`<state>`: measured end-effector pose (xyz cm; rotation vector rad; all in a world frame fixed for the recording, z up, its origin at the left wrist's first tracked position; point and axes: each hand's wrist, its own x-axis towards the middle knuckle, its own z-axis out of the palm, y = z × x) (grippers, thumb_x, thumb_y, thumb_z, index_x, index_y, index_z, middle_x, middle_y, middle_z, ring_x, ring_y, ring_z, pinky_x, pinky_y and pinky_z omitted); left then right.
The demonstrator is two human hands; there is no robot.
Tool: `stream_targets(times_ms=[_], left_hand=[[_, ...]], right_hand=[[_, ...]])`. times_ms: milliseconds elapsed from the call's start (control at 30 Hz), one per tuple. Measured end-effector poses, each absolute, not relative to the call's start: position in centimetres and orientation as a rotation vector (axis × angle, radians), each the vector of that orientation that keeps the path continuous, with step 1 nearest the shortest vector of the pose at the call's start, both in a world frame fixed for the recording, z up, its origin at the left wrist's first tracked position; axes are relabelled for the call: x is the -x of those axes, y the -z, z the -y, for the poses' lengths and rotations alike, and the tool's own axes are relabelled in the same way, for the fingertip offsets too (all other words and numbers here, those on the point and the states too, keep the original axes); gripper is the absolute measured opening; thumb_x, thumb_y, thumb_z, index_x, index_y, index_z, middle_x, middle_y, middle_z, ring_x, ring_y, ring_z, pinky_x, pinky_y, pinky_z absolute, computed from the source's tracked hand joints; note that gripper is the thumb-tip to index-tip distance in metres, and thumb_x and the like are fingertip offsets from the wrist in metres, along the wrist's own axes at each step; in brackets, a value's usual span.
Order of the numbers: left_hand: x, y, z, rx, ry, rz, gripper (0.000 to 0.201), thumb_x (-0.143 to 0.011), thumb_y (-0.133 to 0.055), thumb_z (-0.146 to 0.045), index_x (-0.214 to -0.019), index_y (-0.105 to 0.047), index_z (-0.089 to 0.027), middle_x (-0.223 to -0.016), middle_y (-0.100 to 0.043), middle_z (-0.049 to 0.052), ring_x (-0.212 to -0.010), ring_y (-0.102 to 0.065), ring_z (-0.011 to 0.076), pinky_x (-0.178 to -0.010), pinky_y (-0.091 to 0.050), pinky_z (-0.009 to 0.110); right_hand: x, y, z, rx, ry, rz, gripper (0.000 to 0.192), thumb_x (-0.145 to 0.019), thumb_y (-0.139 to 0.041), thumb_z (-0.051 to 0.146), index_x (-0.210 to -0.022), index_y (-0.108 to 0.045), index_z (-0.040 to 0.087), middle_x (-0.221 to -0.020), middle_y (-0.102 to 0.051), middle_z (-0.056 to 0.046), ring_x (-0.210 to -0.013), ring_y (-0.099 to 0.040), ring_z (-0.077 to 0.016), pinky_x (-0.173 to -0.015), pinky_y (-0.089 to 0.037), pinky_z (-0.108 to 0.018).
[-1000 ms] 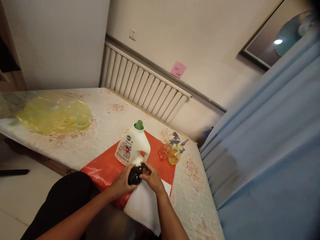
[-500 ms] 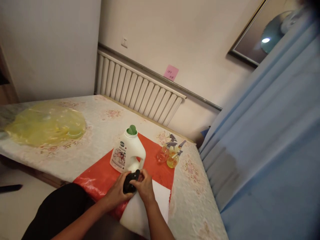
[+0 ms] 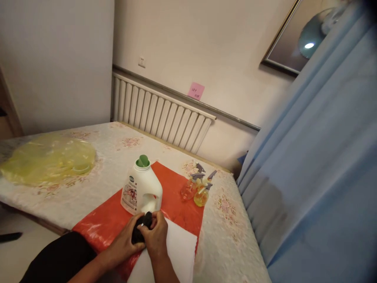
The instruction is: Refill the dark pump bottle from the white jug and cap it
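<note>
Two hands meet over a small black bottle (image 3: 140, 231) in the head view, just in front of a white jug (image 3: 141, 191) with a green cap. Left hand (image 3: 125, 244) wraps the bottle's body, fingers closed around it; right hand (image 3: 155, 236) has its fingers pinched on the bottle's top. Bottle and jug sit on a red plastic sheet (image 3: 182, 204) on the tabletop (image 3: 112, 157), beside a white paper (image 3: 179, 247). Two small spray bottles (image 3: 196, 190) stand to the right, a yellow bag (image 3: 44, 159) well apart at left.
</note>
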<state>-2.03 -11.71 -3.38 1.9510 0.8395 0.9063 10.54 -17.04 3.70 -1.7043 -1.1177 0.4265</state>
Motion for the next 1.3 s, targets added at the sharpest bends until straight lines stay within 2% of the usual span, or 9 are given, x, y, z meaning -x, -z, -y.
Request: stream_targets(times_ms=[133, 233, 367, 600, 1067, 1300], left_hand=[[2.3, 3.0, 11.8, -1.97, -0.921, -0.856, 0.076, -0.067, -0.076, -0.03, -0.134, -0.041, -0.023, -0.133, -0.057, 0.012, -0.124, -0.054, 0.0322, -0.105, -0.044, 0.047], [2.3, 2.9, 11.9, -2.006, -0.932, -0.844, 0.075, -0.068, -0.075, -0.029, -0.134, -0.041, -0.023, -0.134, -0.057, 0.012, -0.124, -0.055, 0.0326, -0.105, -0.044, 0.047], [2.4, 3.2, 11.7, -2.031, -0.935, -0.831, 0.079, -0.066, -0.076, -0.024, -0.136, -0.039, -0.024, -0.136, -0.055, 0.012, -0.122, -0.055, 0.0337, -0.104, -0.046, 0.047], [2.5, 3.6, 11.7, -2.026, -0.906, -0.853, 0.081, -0.068, -0.076, -0.023, -0.136, -0.033, -0.024, -0.137, -0.052, 0.013, -0.126, -0.052, 0.032, -0.107, -0.042, 0.045], [2.3, 2.9, 12.0, -1.933, -0.91, -0.853, 0.078, -0.065, -0.073, -0.023, -0.136, -0.039, -0.023, -0.137, -0.054, 0.012, -0.126, -0.052, 0.033, -0.107, -0.042, 0.047], [1.9, 2.9, 12.0, -1.908, -0.887, -0.845, 0.078, -0.065, -0.072, -0.022, -0.133, -0.035, -0.022, -0.133, -0.053, 0.013, -0.126, -0.051, 0.0322, -0.107, -0.04, 0.048]], right_hand=[[-10.5, -4.0, 17.4, 1.645, -0.377, 1.208, 0.031, -0.059, -0.072, 0.012, -0.088, -0.064, 0.023, -0.079, -0.057, 0.002, -0.068, -0.051, -0.0162, -0.065, -0.043, -0.027], [-10.5, -4.5, 17.7, 1.609, -0.377, 1.26, 0.032, -0.061, -0.069, 0.009, -0.089, -0.066, 0.024, -0.083, -0.057, 0.002, -0.072, -0.053, -0.0157, -0.066, -0.043, -0.026], [-10.8, -5.1, 18.0, 1.606, -0.435, 1.289, 0.025, -0.062, -0.069, 0.007, -0.081, -0.066, 0.023, -0.081, -0.054, 0.003, -0.07, -0.052, -0.0142, -0.065, -0.042, -0.025], [-11.2, -5.0, 18.0, 1.579, -0.501, 1.311, 0.027, -0.063, -0.067, 0.006, -0.083, -0.066, 0.023, -0.081, -0.052, 0.003, -0.068, -0.05, -0.0134, -0.063, -0.041, -0.024], [-10.9, -4.6, 17.6, 1.605, -0.43, 1.303, 0.02, -0.061, -0.065, 0.006, -0.074, -0.06, 0.021, -0.078, -0.05, 0.004, -0.068, -0.049, -0.0131, -0.063, -0.038, -0.024], [-10.7, -4.7, 17.7, 1.64, -0.405, 1.308, 0.02, -0.059, -0.066, 0.007, -0.072, -0.058, 0.02, -0.076, -0.048, 0.004, -0.066, -0.046, -0.0128, -0.062, -0.037, -0.024]])
